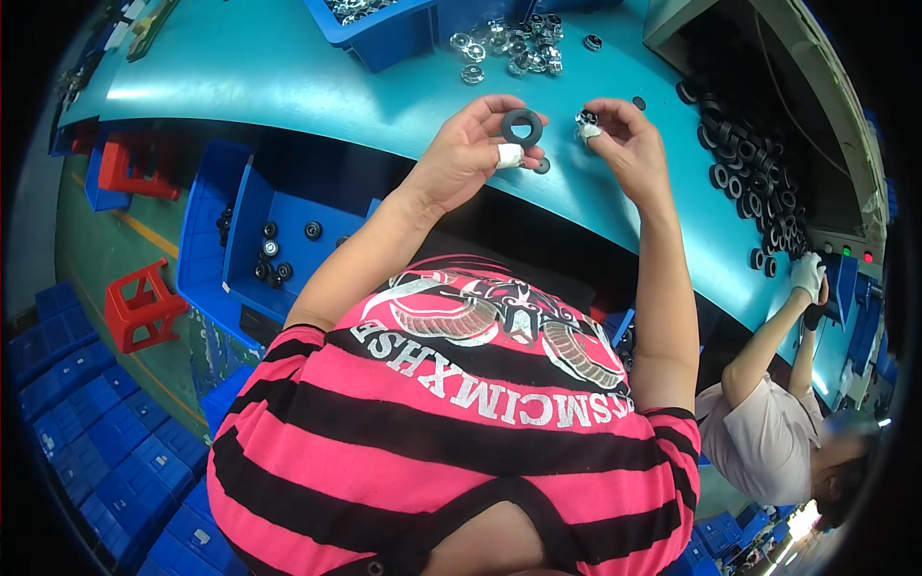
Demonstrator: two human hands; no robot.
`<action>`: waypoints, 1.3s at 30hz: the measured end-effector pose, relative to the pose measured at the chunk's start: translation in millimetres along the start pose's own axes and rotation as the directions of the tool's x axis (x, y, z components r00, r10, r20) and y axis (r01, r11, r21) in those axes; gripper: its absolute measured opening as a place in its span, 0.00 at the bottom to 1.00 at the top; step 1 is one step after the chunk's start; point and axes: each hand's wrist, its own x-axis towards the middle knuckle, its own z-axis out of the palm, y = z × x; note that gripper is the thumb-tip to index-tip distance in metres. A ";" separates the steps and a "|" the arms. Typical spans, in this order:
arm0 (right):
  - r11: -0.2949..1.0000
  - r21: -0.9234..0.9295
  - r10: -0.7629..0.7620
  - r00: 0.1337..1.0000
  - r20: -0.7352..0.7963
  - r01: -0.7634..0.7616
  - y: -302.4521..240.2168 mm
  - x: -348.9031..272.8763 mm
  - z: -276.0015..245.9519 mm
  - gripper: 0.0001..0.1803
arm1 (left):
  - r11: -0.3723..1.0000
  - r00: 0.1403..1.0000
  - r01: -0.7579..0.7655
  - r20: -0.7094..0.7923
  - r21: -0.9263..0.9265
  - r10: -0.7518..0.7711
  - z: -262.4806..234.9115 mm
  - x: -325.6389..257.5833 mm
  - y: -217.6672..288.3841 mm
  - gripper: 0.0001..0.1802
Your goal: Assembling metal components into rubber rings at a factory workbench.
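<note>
My left hand (474,149) is closed on a black rubber tire (508,128), holding it upright with its round hole showing. White tape wraps one of its fingers. To the right, my right hand (626,144) pinches a small shiny chrome wheel hub (585,118) between thumb and fingertips; that thumb has white wrapping too. The tire and the hub are apart, both held above the turquoise table (384,110). Just below the left fingers lies a small dark disc (543,166), and another dark disc (639,103) lies beyond the right hand.
Chrome hubs (523,43) lie piled by a blue bin (379,38) at the back. Many black tires (744,163) spread along the right side. A blue crate (288,211) with finished-looking wheels stands lower left, near red stools (144,305). A gloved co-worker (768,422) works at right.
</note>
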 end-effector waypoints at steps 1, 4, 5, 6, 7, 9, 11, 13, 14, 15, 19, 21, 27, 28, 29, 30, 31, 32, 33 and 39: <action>0.994 0.101 0.040 0.999 0.030 -0.043 -0.4 -3.7 0.3 0.16 | 1.000 1.000 0.004 0.000 -0.002 -0.004 -0.5 -0.2 -0.7 0.30; 0.930 0.330 0.133 0.985 0.113 -0.163 -14.6 -19.3 5.5 0.17 | 1.000 1.000 0.012 -0.010 -0.010 -0.012 1.1 -1.6 0.6 0.31; 0.920 0.355 0.129 0.984 0.122 -0.165 -15.0 -22.6 7.5 0.17 | 1.000 1.000 0.012 -0.009 0.008 -0.011 0.4 -2.1 0.4 0.30; 0.910 0.379 0.124 0.984 0.130 -0.165 -14.5 -25.5 9.2 0.17 | 1.000 1.000 0.011 -0.008 0.026 -0.011 -0.5 -2.5 0.2 0.30; 0.900 0.404 0.118 0.983 0.139 -0.165 -15.8 -28.5 11.1 0.17 | 0.999 1.000 0.011 -0.006 0.045 -0.011 -0.4 -2.8 0.5 0.30; 0.889 0.423 0.122 0.982 0.146 -0.174 -19.7 -33.7 13.3 0.18 | 0.996 0.999 -0.002 -0.044 0.086 0.006 4.8 -2.3 2.2 0.28; 0.890 0.430 0.103 0.984 0.142 -0.156 -20.3 -36.5 15.2 0.18 | 0.983 0.998 -0.009 -0.061 0.182 0.021 8.7 -2.5 5.6 0.27; 0.878 0.449 0.108 0.983 0.151 -0.165 -21.4 -39.5 15.7 0.18 | 0.944 0.998 -0.015 -0.054 0.331 0.035 10.8 -3.6 8.1 0.29; 0.872 0.458 0.109 0.982 0.156 -0.170 -22.0 -40.9 16.0 0.18 | 0.924 0.997 -0.013 -0.068 0.381 0.042 13.7 -4.3 9.4 0.29; 0.866 0.470 0.105 0.981 0.160 -0.170 -22.9 -42.2 17.1 0.18 | 0.902 0.995 -0.010 -0.083 0.431 0.051 17.3 -5.2 10.8 0.29; 0.842 0.510 0.091 0.979 0.185 -0.175 -23.3 -45.4 22.8 0.20 | 0.674 0.968 -0.141 -0.040 0.725 0.246 20.8 -5.4 6.2 0.28; 0.836 0.522 0.084 0.980 0.178 -0.166 -23.2 -46.6 26.4 0.21 | 0.626 0.974 -0.135 -0.013 0.768 0.225 21.9 -6.5 7.7 0.28; 0.840 0.522 0.077 0.985 0.154 -0.147 -22.7 -50.1 34.1 0.22 | 0.811 0.988 -0.085 -0.053 0.579 0.142 26.6 -8.7 5.1 0.27; 0.841 0.519 0.085 0.984 0.159 -0.156 -24.7 -51.4 34.7 0.21 | 0.875 0.990 -0.057 -0.085 0.481 0.112 26.6 -9.8 3.4 0.26; 0.841 0.515 0.093 0.982 0.164 -0.165 -25.7 -52.3 35.1 0.21 | 0.879 0.990 -0.054 -0.086 0.474 0.107 25.4 -9.8 2.5 0.26; 0.850 0.501 0.091 0.982 0.163 -0.162 -24.6 -52.6 34.8 0.21 | 0.884 0.991 -0.051 -0.085 0.465 0.102 23.8 -9.1 1.9 0.26; 0.859 0.486 0.090 0.982 0.163 -0.160 -22.3 -52.8 34.5 0.21 | 0.888 0.992 -0.048 -0.084 0.457 0.097 22.9 -8.4 1.8 0.26; 0.868 0.472 0.089 0.983 0.163 -0.157 -20.6 -53.3 34.4 0.21 | 0.871 0.990 -0.068 -0.078 0.487 0.121 22.9 -8.0 2.0 0.26; 0.874 0.465 0.077 0.986 0.147 -0.138 -19.7 -54.0 34.7 0.21 | 0.852 0.987 -0.089 -0.071 0.516 0.146 22.9 -7.6 2.3 0.27; 0.967 0.197 -0.156 0.987 -0.040 0.161 -26.4 -55.5 41.0 0.19 | 0.643 0.983 -0.124 0.003 0.755 0.185 27.2 -8.2 5.0 0.28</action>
